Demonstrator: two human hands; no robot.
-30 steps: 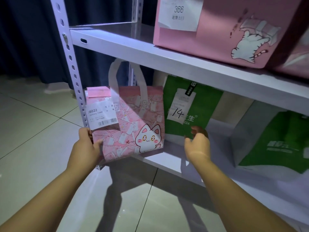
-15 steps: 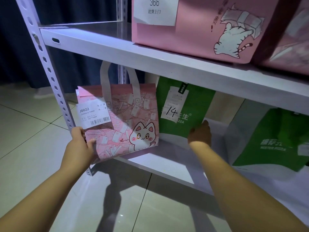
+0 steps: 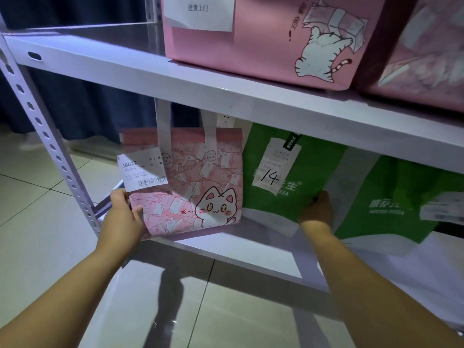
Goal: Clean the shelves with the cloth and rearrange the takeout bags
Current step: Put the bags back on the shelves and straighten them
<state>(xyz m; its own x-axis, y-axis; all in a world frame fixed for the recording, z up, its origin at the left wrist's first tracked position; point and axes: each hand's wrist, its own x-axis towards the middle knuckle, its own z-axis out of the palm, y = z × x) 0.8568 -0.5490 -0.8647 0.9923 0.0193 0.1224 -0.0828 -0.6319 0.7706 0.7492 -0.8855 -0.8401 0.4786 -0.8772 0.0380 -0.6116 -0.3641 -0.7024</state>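
Observation:
A pink cat-print takeout bag [image 3: 200, 182] with white handles and a barcode label stands at the left end of the lower shelf [image 3: 226, 249]. My left hand [image 3: 123, 217] grips its lower left corner, thumb on the front. Beside it stands a green pizza bag [image 3: 283, 177] with a receipt marked 14. My right hand [image 3: 317, 209] holds that bag's lower right edge, fingers hidden behind it. A second green bag [image 3: 391, 197] leans at the right. No cloth is in view.
The upper shelf [image 3: 175, 81] carries a large pink cat bag [image 3: 263, 38] and another pink bag [image 3: 426, 51] at the right. A perforated shelf post [image 3: 47, 136] rises at the left. Tiled floor [image 3: 37, 222] lies below, a dark curtain behind.
The pink bag has slid further onto the lower shelf beside the green one. My right hand has moved from the shelf front to the green bag's right edge.

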